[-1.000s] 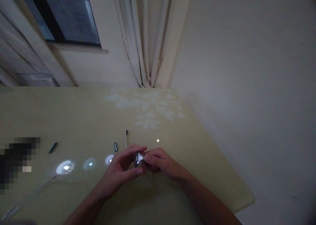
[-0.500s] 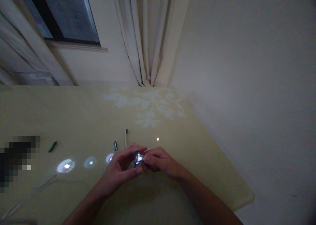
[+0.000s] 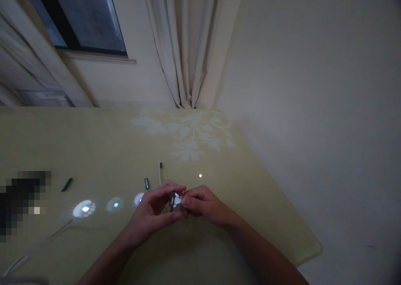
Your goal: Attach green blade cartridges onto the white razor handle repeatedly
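Between my two hands is a small shiny silver piece (image 3: 177, 200) with a long dark edge on its left side, roughly T-shaped; I cannot tell its exact kind. My right hand (image 3: 203, 203) pinches its narrow right end between thumb and curled fingers, which hide that end. Around the dark edge curves my left hand (image 3: 153, 208), thumb below and fingers above, steadying it at top and bottom. Both hands are held over the near part of the table. Just beyond the left hand lies a small dark cylinder (image 3: 146, 183).
A thin white stem with a dark tip (image 3: 160, 172) lies beyond the hands on the pale yellow table (image 3: 266, 210). A second dark cylinder (image 3: 67, 184) rests further left. A white cable (image 3: 15, 264) and a pixelated dark area are at the left. Walls and curtains (image 3: 184, 47) border the table.
The silver piece has turned slightly, so its dark edge looks narrower and more upright. Both hands keep nearly the same place and grip.
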A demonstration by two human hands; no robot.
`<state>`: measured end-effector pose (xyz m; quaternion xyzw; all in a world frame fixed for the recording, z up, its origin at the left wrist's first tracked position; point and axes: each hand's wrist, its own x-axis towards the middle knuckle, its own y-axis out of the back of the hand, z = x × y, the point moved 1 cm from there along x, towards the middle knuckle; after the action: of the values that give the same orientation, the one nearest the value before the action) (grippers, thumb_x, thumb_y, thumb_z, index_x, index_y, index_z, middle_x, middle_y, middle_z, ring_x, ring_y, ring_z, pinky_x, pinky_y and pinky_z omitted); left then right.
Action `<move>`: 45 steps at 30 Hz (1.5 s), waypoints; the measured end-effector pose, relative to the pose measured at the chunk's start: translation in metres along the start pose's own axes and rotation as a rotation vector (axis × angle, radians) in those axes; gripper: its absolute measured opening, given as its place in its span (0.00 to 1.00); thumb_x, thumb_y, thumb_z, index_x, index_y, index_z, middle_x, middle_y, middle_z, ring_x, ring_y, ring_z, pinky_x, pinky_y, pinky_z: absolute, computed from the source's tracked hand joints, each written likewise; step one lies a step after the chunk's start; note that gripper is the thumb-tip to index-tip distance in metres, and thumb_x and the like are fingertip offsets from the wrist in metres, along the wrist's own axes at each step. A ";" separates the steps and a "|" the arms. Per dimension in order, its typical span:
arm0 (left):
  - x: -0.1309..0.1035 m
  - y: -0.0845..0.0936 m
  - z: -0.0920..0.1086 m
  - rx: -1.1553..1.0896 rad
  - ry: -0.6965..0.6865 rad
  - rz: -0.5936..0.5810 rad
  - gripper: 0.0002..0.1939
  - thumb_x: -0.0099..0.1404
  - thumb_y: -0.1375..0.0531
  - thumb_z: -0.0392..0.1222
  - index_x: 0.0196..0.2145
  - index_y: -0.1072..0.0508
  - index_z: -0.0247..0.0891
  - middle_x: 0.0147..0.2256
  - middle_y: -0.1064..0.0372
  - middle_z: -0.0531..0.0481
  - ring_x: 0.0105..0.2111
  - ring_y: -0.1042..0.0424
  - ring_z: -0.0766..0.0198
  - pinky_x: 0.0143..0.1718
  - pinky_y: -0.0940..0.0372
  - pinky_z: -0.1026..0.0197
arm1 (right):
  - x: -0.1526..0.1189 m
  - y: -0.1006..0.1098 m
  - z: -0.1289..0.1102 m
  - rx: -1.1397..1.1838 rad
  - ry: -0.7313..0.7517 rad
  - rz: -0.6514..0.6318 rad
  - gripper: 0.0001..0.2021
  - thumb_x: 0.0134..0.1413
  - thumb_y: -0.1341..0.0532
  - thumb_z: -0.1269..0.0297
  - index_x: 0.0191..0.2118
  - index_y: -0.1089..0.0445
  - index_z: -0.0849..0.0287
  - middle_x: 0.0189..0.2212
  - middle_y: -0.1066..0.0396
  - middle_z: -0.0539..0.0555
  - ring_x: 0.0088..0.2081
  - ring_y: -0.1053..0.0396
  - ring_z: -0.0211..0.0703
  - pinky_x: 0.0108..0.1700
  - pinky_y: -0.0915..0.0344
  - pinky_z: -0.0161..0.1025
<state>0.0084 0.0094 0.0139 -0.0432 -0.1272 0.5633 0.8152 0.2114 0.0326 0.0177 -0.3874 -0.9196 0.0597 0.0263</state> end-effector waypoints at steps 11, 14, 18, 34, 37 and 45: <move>0.000 -0.003 0.002 0.034 -0.030 0.057 0.20 0.57 0.23 0.39 0.49 0.13 0.46 0.39 0.26 0.46 0.40 0.27 0.59 0.42 0.31 0.60 | 0.000 -0.002 -0.002 -0.014 0.000 0.018 0.27 0.66 0.37 0.40 0.28 0.28 0.61 0.20 0.43 0.45 0.23 0.49 0.33 0.28 0.52 0.35; 0.000 -0.002 0.003 0.039 -0.042 0.108 0.20 0.57 0.23 0.38 0.49 0.13 0.45 0.37 0.27 0.47 0.38 0.27 0.61 0.39 0.32 0.62 | -0.001 -0.001 -0.002 -0.033 0.011 0.023 0.26 0.67 0.37 0.41 0.28 0.27 0.62 0.20 0.41 0.45 0.24 0.47 0.34 0.28 0.51 0.36; 0.000 -0.001 0.003 0.028 -0.015 0.093 0.21 0.57 0.23 0.40 0.49 0.13 0.44 0.38 0.28 0.47 0.37 0.28 0.60 0.39 0.32 0.61 | -0.001 -0.001 -0.001 -0.038 0.015 0.014 0.26 0.68 0.37 0.42 0.29 0.27 0.62 0.21 0.40 0.46 0.24 0.47 0.33 0.28 0.51 0.35; 0.000 0.012 -0.002 0.344 -0.123 0.065 0.23 0.61 0.25 0.52 0.53 0.16 0.49 0.41 0.29 0.47 0.38 0.31 0.61 0.42 0.34 0.59 | 0.000 0.021 -0.002 0.316 0.075 -0.069 0.30 0.61 0.34 0.36 0.30 0.26 0.64 0.16 0.50 0.40 0.17 0.57 0.29 0.21 0.60 0.33; 0.007 0.010 -0.007 0.738 -0.132 0.120 0.22 0.64 0.28 0.47 0.56 0.19 0.50 0.43 0.26 0.48 0.36 0.29 0.60 0.43 0.32 0.57 | 0.003 0.033 -0.004 0.344 0.136 0.040 0.28 0.60 0.33 0.38 0.30 0.26 0.63 0.16 0.50 0.40 0.18 0.57 0.30 0.21 0.59 0.33; 0.083 -0.031 -0.026 1.331 0.100 -0.085 0.22 0.63 0.28 0.43 0.55 0.18 0.46 0.50 0.20 0.44 0.54 0.25 0.44 0.57 0.36 0.44 | 0.015 0.074 -0.003 0.422 0.188 0.316 0.25 0.56 0.29 0.40 0.31 0.26 0.61 0.16 0.49 0.40 0.17 0.57 0.29 0.20 0.62 0.31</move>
<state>0.0704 0.0770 0.0083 0.4479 0.2839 0.4865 0.6944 0.2535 0.0951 0.0109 -0.5157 -0.8087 0.2170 0.1818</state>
